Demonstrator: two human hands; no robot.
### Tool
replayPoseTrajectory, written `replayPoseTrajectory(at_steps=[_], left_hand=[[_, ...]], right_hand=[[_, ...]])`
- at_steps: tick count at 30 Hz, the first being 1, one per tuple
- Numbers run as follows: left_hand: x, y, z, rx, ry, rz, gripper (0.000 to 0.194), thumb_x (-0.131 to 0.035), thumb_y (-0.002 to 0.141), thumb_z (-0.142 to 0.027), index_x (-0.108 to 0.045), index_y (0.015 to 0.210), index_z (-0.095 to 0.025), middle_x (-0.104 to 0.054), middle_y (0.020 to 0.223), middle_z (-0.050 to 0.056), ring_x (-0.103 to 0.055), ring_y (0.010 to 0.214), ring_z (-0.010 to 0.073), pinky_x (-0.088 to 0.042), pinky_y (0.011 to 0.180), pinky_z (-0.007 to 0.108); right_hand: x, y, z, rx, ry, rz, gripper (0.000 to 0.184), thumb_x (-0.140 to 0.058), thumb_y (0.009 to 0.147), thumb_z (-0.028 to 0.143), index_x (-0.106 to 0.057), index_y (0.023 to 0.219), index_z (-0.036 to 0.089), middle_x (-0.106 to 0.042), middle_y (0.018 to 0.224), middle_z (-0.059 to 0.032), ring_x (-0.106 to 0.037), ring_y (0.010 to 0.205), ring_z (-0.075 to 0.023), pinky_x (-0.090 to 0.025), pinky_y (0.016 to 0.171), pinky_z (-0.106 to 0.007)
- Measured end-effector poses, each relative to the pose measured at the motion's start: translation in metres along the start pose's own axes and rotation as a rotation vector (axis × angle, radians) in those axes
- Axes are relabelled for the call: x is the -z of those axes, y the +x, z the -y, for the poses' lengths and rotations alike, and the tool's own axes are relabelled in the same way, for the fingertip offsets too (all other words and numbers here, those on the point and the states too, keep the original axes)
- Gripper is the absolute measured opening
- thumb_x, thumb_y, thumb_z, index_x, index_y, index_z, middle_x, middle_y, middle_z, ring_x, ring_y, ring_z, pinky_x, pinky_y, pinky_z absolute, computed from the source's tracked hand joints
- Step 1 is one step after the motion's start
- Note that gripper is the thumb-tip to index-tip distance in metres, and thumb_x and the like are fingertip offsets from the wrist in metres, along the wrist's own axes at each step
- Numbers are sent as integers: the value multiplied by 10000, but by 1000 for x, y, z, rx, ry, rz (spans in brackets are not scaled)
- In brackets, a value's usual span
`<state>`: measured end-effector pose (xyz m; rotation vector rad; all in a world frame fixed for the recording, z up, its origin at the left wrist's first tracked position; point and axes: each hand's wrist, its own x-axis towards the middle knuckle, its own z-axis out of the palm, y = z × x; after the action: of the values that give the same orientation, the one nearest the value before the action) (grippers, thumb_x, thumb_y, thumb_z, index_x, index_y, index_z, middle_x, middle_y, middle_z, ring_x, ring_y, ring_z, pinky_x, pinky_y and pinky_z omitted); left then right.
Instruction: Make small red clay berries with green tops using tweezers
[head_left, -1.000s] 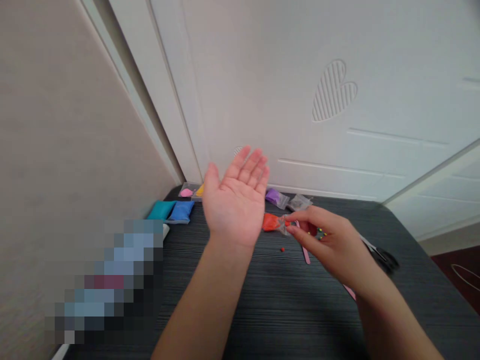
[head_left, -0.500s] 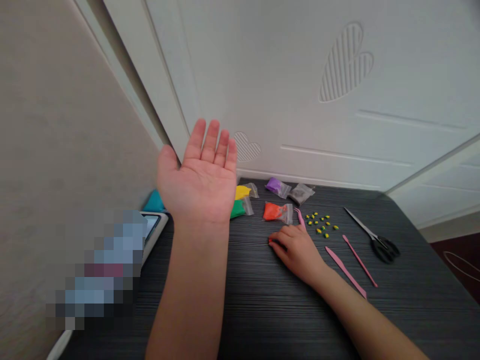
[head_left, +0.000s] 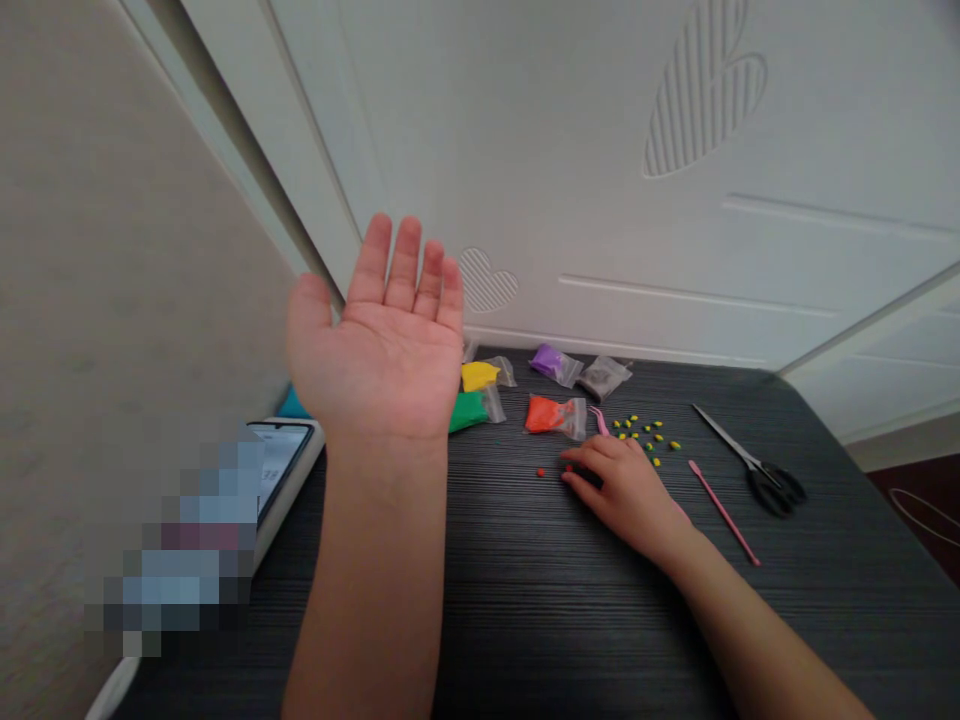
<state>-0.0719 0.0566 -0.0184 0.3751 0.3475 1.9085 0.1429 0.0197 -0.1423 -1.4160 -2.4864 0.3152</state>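
Observation:
My left hand [head_left: 379, 350] is raised palm up, its fingers stretched out and nothing on the palm. Low over the dark table, my right hand [head_left: 619, 485] has its thumb and index finger apart. Between those fingertips lies a tiny red clay piece [head_left: 568, 468]. A second red clay piece [head_left: 540, 472] rests on the table just left of them. Behind the right hand are pink tweezers [head_left: 599, 420], partly covered by it. Several small yellow-and-green clay pieces [head_left: 658, 438] lie scattered beyond its knuckles. A pink clay knife is mostly hidden under the right hand and wrist.
Bags of orange-red [head_left: 546, 414], green [head_left: 469, 410], yellow [head_left: 480, 376], purple [head_left: 549, 360] and grey clay [head_left: 604, 377] lie along the back. Black-handled scissors [head_left: 772, 485] and a pink stick tool [head_left: 724, 512] are at right. A phone [head_left: 285, 455] stands left, beside the wall.
My right hand has shifted right, leaving one red clay piece on the table, and its fingertips have parted. My left hand stays raised and open. The view has shifted slightly.

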Motion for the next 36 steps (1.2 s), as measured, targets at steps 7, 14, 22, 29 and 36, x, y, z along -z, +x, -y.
replayPoseTrajectory(at_steps=[7, 14, 22, 29, 36], left_hand=[[0, 0, 2, 16, 24, 1, 470, -157, 879, -431, -482, 1130, -204, -586, 1139, 64, -499, 1128, 194, -470, 877, 311], [0, 0, 3, 43, -37, 6, 484, -183, 882, -425, -440, 1188, -152, -581, 1138, 93, -504, 1115, 206, -471, 862, 300], [0, -1, 2, 46, -32, -3, 476, -181, 885, -423, -436, 1186, -157, -591, 1119, 83, -484, 1135, 201, -457, 880, 304], [2, 1, 7, 45, 0, 10, 449, -202, 874, -423, -513, 1081, -176, -583, 1139, 69, -505, 1108, 186, -457, 887, 293], [-5, -13, 44, 294, 16, -3, 464, -267, 845, -466, -590, 986, -164, -569, 1164, 88, -522, 1097, 189, -417, 935, 350]], right_hand=[[2, -1, -8, 19, 10, 42, 211, -458, 847, 276, -625, 968, 233, -622, 914, -50, -543, 894, -181, -327, 759, -333], [0, -1, -5, -34, 107, -8, 101, -490, 817, 229, -582, 842, 192, -619, 818, -24, -549, 808, -153, -379, 757, -301], [3, -4, -6, -77, 216, -123, 219, -432, 851, 264, -538, 1037, 218, -634, 972, -36, -554, 923, -169, -427, 817, -317], [8, -7, -5, -76, 216, -166, 258, -410, 863, 351, -567, 737, 189, -590, 693, -15, -534, 692, -137, -407, 652, -262], [50, -4, 10, -50, 351, -331, 180, -484, 829, 293, -503, 691, 179, -533, 680, -5, -490, 665, -118, -398, 638, -261]])
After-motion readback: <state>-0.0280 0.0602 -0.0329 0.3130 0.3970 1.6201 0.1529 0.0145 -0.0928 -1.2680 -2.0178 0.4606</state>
